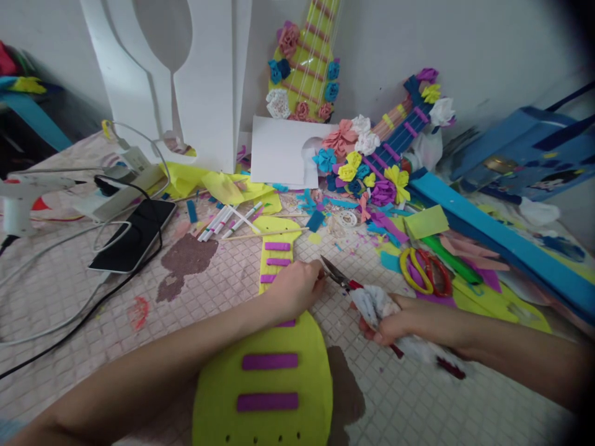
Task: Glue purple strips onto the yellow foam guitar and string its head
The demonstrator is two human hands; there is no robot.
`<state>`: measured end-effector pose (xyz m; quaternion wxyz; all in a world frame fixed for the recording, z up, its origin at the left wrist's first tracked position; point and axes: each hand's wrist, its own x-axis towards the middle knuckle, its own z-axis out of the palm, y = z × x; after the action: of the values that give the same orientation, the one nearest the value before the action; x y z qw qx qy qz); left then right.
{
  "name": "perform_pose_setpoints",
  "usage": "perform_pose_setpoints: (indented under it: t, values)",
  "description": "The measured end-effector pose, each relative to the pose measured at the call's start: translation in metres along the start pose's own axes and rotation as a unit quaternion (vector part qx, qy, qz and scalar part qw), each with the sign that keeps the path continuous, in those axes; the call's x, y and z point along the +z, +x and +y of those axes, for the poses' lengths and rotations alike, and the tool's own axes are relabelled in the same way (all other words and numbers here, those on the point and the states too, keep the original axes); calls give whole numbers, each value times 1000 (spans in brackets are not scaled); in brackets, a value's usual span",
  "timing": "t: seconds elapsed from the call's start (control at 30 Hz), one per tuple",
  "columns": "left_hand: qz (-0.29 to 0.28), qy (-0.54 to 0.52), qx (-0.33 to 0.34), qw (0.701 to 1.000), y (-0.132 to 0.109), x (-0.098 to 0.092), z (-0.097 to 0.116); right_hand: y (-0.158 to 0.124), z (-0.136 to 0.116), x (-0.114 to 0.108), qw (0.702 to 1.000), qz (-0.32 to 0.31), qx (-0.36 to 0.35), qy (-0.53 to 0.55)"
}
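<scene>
A lime-green foam guitar shape [267, 381] with purple strips lies on the tiled mat in front of me. My left hand [297, 286] rests closed on its neck, fingertips pinched near the blades of a small pair of scissors [338, 277]. My right hand [404, 319] is closed around the scissors' cloth-wrapped, red handles, with the blades pointing left toward the left hand. What the left fingers pinch is too small to make out.
A black phone [134, 238] with cables and a glue gun [23, 198] lie at the left. White pens [227, 222], foam scraps, yellow-red scissors [425, 271], two flower-decorated foam guitars [307, 68] and a blue bag [525, 152] crowd the back and right.
</scene>
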<state>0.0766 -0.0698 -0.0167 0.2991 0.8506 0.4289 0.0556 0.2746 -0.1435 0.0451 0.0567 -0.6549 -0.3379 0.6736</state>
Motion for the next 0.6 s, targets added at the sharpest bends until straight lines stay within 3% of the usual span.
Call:
perform_pose_setpoints:
  t: [0.33,0.6]
  values:
    - [-17,38,11,999,-1,1,4,0,-8,5,1000,-3,-7,1]
    - [8,72,40,997,-3,5,1,15,0,5,996,35,-13,-79]
